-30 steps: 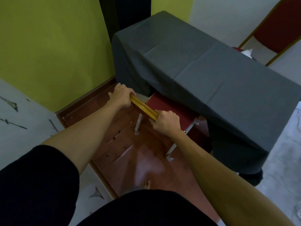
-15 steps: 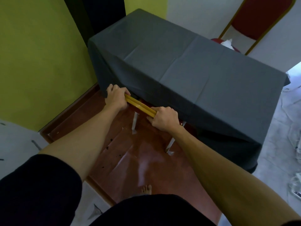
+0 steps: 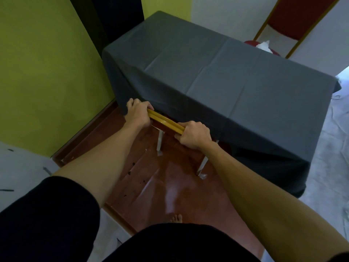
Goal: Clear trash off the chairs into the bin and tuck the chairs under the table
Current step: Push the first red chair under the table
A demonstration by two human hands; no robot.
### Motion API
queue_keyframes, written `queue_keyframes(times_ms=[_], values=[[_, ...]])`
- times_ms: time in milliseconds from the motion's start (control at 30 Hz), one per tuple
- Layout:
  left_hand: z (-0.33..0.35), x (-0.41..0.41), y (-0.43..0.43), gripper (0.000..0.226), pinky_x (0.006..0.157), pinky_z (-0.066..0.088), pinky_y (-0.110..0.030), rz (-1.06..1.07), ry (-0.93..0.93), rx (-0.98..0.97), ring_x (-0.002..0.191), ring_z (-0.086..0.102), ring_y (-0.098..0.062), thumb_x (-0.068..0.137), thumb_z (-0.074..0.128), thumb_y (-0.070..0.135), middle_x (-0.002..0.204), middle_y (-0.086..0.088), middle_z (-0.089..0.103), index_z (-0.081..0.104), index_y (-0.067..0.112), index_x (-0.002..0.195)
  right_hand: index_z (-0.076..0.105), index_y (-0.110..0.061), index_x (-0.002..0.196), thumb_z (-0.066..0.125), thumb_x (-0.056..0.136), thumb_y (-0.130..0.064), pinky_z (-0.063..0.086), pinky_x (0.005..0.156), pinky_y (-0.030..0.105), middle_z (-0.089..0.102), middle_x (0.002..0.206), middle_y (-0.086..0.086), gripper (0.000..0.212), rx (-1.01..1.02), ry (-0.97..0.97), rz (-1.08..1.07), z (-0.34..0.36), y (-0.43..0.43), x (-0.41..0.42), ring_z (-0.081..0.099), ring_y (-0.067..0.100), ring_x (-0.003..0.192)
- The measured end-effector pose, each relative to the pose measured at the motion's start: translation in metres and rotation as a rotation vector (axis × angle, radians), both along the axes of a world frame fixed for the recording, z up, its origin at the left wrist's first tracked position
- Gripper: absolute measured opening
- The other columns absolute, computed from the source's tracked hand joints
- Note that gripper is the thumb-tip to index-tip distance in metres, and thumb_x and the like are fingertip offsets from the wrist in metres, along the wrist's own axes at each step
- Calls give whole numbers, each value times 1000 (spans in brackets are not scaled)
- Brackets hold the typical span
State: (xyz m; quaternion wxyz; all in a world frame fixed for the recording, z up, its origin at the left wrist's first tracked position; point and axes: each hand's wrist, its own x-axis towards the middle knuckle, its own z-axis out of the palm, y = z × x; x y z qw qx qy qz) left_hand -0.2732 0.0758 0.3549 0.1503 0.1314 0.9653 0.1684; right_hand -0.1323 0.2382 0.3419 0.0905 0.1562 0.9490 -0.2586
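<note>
Now that the red seat visible a second ago has slid beneath the draped counter (image 3: 217, 72), both hands, left hand (image 3: 138, 115) and right hand (image 3: 194, 136), clench the gold chair back (image 3: 164, 121) between them, suggesting this chair is nearly tucked.

No legible text, labels, brands, numbers or signs anywhere in view.
</note>
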Motion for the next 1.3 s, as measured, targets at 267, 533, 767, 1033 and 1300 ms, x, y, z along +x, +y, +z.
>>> queue_keyframes(times_ms=[267,533,767,1033,1300], values=[[2,-1,-2,37,104,43,-59,-67,21,-47,146,22,-36,82,78,16,134,-11,48,64,30,113,51,-43,144,64,92,-43,60,74,34,66,87,-6,53,-87,-62,-31,1,-2,3,66,13,73],[58,16,30,76,117,22,-62,-400,-143,-584,138,41,-35,74,80,46,142,-3,54,47,45,142,42,-26,153,71,93,-32,55,85,31,66,120,4,67,-339,-75,-143,-5,22,50,67,17,95],[70,143,152,62,99,44,-35,-616,-454,-93,128,55,-20,88,68,50,145,0,56,50,34,146,39,-20,156,77,87,-32,45,94,28,54,150,7,80,-367,-65,-277,11,110,137,57,25,129],[25,262,284,45,91,45,-29,-528,-547,126,109,59,-12,93,68,33,131,-4,66,62,22,136,42,-13,154,71,93,-29,39,112,37,47,157,9,69,-248,-74,-365,18,253,255,46,30,143],[16,339,379,36,92,49,-30,-370,-545,266,113,63,-14,92,67,33,123,1,68,66,26,127,47,-17,151,66,92,-27,42,112,36,51,154,9,63,-254,-129,-297,9,355,320,49,30,140]])
